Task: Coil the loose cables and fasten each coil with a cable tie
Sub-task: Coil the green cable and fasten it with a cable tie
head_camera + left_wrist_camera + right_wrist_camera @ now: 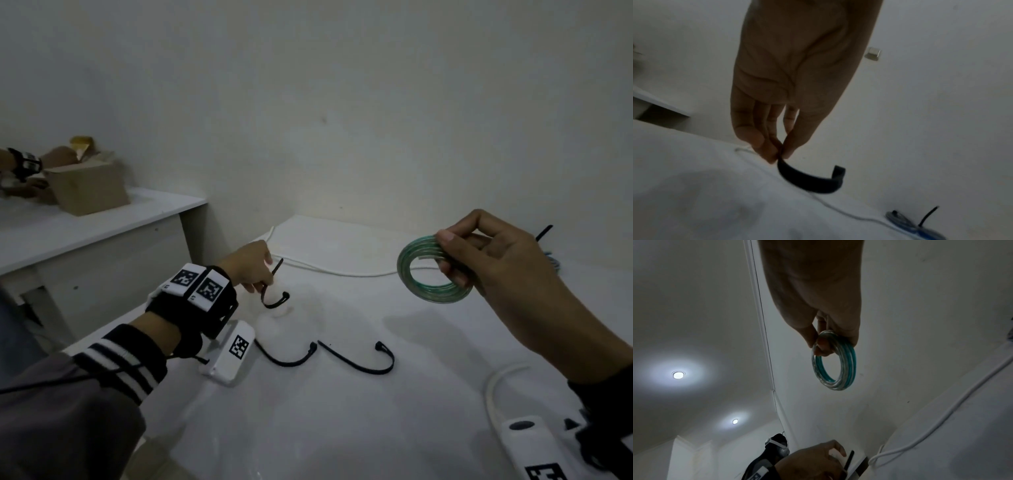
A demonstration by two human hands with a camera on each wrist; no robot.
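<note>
Right hand (493, 260), near right, pinches the green coil (434, 270) off the table (342, 428). Left hand (250, 265), far left, pinches a black tie (274, 294) by one end. Risk: a loosened pinch lets the untied coil spring open; the curled tie could slip while threading. Two spare ties (356, 358) lie near centre. No readable writing, only square markers on the wrist gear (200, 286).

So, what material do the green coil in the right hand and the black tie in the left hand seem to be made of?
Green coil: probably clear, glossy plastic sheathing over a teal core; highlights glint on it and the colour shows through. Black tie: a flat matte strap with no shine, holding a springy curve where the left hand pinches it, so likely nylon, though fabric cannot be excluded.
</note>
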